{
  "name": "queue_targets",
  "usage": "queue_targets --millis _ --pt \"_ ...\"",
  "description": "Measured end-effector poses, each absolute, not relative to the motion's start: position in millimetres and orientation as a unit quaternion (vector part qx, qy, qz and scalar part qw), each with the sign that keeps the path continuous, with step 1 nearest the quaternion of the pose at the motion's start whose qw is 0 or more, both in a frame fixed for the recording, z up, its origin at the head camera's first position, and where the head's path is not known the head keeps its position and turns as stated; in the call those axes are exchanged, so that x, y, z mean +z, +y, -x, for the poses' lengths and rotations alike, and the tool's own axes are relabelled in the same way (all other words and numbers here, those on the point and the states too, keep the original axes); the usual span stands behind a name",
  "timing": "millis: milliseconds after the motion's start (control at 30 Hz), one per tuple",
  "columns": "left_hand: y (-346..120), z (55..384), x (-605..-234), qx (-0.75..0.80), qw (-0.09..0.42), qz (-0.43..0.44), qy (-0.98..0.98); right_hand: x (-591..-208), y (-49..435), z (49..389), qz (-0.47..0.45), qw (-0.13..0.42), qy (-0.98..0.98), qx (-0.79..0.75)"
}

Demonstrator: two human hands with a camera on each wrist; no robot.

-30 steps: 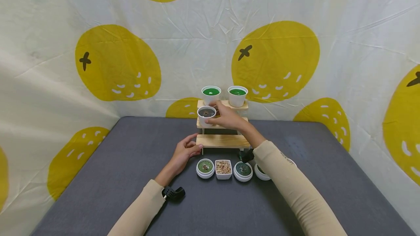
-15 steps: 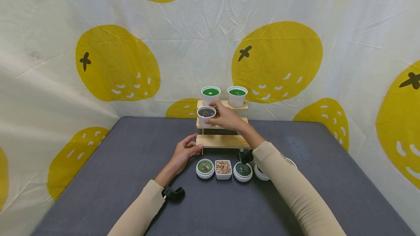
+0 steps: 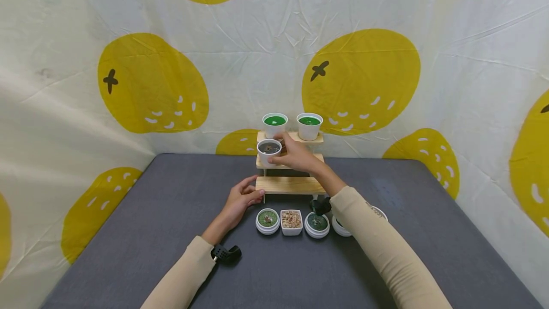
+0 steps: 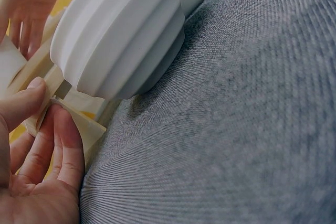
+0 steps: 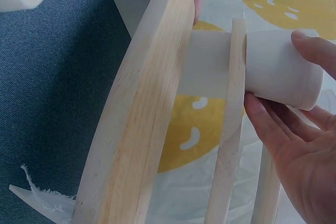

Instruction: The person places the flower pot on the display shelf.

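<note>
My right hand (image 3: 297, 154) grips a white cup (image 3: 263, 157) with dark grey contents at the left end of the middle step of a three-tier wooden stand (image 3: 291, 185). In the right wrist view, thumb and fingers close around the cup (image 5: 278, 66), its base right at the board. My left hand (image 3: 237, 203) pinches the left end of the stand's lowest step, thumb in front; the left wrist view shows this board end (image 4: 86, 129) between thumb and fingers. On the top step stand two white cups with green contents, the left one (image 3: 274, 126) and the right one (image 3: 309, 127).
A row of small white containers stands before the stand: a ridged round pot (image 3: 268, 221), a square dish of nut-like bits (image 3: 291, 222), a dark-topped pot (image 3: 317, 225) and others partly hidden by the right sleeve (image 3: 377, 237). Behind the grey table (image 3: 193, 170) hangs a patterned cloth (image 3: 249, 80).
</note>
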State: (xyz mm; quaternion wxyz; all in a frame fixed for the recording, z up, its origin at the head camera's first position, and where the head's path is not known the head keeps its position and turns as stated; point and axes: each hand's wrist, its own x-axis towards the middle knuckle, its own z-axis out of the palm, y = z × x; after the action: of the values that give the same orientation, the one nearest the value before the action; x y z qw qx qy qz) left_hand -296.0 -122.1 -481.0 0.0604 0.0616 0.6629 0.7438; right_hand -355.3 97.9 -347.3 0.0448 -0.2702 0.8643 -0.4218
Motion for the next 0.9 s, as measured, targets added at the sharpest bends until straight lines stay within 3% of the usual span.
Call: queue_targets --millis 900 --pt "-121.7 295.9 -480.8 0.745 0.063 -0.051 0.662 -337.7 117.1 338.6 0.288 0.052 0.849 -0.441"
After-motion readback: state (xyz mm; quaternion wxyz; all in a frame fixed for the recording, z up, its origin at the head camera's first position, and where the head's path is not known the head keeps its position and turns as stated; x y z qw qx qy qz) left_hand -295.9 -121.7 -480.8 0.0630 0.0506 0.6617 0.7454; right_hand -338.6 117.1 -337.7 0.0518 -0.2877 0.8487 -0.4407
